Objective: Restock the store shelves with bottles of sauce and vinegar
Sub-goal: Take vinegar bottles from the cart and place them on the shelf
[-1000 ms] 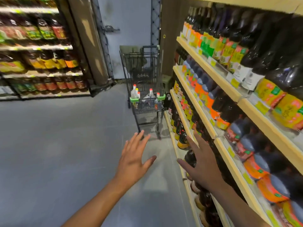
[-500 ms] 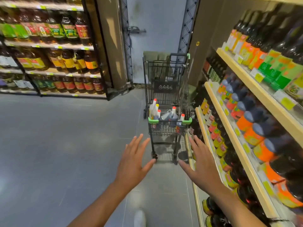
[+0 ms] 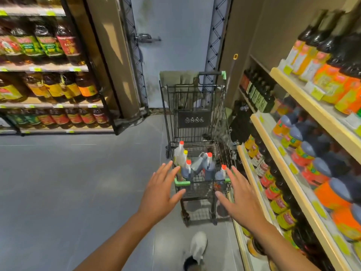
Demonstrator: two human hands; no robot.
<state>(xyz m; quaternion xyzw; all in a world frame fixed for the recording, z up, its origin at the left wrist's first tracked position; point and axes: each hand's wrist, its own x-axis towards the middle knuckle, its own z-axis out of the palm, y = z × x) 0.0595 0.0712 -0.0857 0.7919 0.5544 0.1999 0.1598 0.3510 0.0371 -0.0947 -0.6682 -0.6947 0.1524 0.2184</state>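
A black wire shopping cart (image 3: 197, 118) with green corner bumpers stands in the aisle straight ahead. Several bottles lie and stand in its basket: a pale bottle (image 3: 179, 155) and dark sauce bottles (image 3: 209, 169), all with red or orange caps. My left hand (image 3: 162, 189) is stretched out, fingers spread, just short of the cart's near left corner. My right hand (image 3: 239, 196) is stretched out the same way by the near right corner. Both hands hold nothing. The wooden shelves (image 3: 277, 163) on the right carry rows of dark sauce bottles with orange and green labels.
A black rack of bottles (image 3: 48, 83) lines the left side. A grey door (image 3: 172, 45) closes the aisle behind the cart. The grey floor (image 3: 78, 182) lies open to the left. My pale shoe (image 3: 197, 245) shows below the cart.
The cart has come much closer and now sits right in front of my hands. Both hands stayed spread; the right hand left the shelf edge and moved toward the cart.
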